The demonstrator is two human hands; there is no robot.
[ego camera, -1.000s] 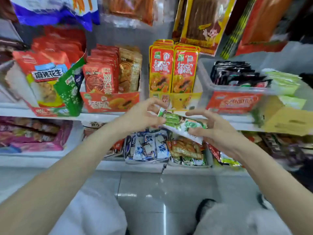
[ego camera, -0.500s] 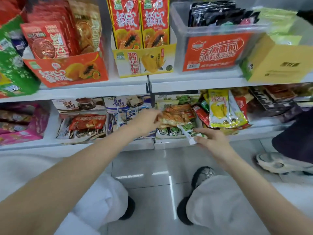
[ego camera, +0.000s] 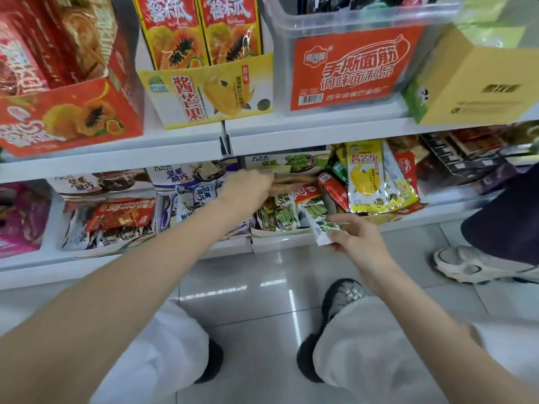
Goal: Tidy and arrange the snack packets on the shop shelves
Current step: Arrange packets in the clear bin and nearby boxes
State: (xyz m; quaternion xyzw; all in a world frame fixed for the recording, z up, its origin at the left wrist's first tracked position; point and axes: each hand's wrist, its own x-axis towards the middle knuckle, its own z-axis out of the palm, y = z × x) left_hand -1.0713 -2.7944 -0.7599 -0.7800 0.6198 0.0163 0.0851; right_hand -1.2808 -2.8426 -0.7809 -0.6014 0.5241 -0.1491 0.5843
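Head view: right hand (ego camera: 357, 239) pinches green packet (ego camera: 320, 225) at lower shelf edge (ego camera: 280, 246).

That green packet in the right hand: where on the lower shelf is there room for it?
The green packet could go at the front of the green box, just right of the packets there. Further right the yellow mango packets crowd the shelf. The left hand lifts orange packets at the back.
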